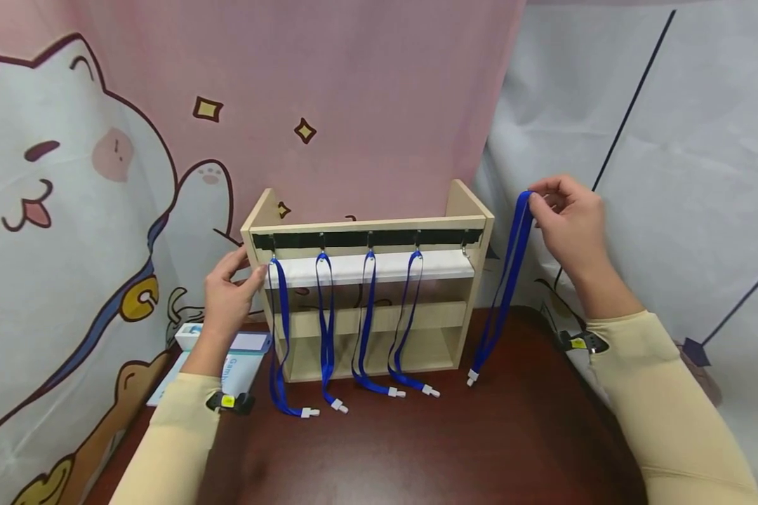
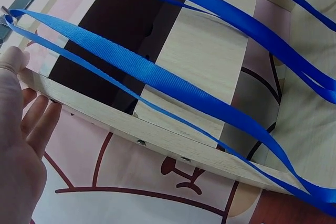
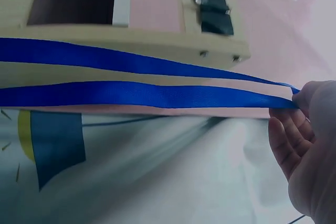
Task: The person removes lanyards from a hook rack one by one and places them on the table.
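Observation:
My right hand [image 1: 571, 224] pinches a blue lanyard [image 1: 509, 280] at the top of its loop, to the right of a pale wooden rack [image 1: 472, 294]. The strap hangs down to a white clip [image 1: 473, 377]. In the right wrist view, thumb and fingertips meet on the strap [image 3: 168, 95]. My left hand [image 1: 227, 298] grips the rack's left side panel, thumb at the front edge and fingers on the outer face [image 2: 94, 119]. Several blue lanyards hang from metal hooks along a black strip [image 1: 347, 240]; the rightmost hook [image 1: 464, 250] carries none.
A light blue box or packet [image 1: 243, 368] lies on the dark brown table [image 1: 379, 456], left of the rack and partly behind my left forearm. Clips of the hanging lanyards lie at the tabletop before the rack. A pink cartoon curtain [image 1: 379, 84] hangs close behind.

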Action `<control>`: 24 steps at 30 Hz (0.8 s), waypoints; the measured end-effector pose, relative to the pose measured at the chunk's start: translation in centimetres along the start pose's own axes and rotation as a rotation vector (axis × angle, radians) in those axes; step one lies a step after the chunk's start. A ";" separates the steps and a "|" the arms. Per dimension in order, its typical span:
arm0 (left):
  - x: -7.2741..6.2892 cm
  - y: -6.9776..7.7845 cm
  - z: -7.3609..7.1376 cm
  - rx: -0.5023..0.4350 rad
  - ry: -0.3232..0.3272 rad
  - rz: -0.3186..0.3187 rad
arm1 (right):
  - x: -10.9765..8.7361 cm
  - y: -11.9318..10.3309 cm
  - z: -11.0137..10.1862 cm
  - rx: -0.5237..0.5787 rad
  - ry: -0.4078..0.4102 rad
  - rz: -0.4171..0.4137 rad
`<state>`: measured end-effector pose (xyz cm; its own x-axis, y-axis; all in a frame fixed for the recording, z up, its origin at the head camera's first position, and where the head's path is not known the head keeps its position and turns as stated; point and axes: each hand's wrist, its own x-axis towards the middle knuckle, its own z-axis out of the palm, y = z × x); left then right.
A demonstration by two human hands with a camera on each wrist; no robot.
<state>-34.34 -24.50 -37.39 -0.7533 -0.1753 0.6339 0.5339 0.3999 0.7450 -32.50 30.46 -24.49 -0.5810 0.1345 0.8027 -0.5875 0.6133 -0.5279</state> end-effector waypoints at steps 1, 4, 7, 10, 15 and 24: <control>0.0 0.0 0.0 0.000 0.001 -0.004 | 0.4 0.3 0.0 -0.013 -0.007 0.004; 0.1 0.2 -0.1 -0.019 0.000 -0.003 | 1.4 1.0 0.2 -0.048 -0.027 0.014; 0.1 0.3 -0.2 -0.046 -0.001 0.002 | 2.6 1.7 0.5 -0.087 -0.034 0.028; 0.1 0.4 -0.2 -0.058 -0.002 0.007 | 3.7 2.4 0.8 -0.126 -0.045 0.055; 0.0 0.2 -0.2 -0.041 -0.002 0.006 | 5.1 3.5 1.2 -0.171 -0.074 0.128; -0.2 0.3 -0.1 -0.031 -0.009 0.005 | 5.9 5.3 2.3 -0.228 -0.117 0.159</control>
<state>-34.01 -24.48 -37.29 -0.7541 -0.1652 0.6357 0.5491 0.3725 0.7482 -40.32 32.75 -23.15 -0.7240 0.1604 0.6709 -0.3503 0.7523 -0.5579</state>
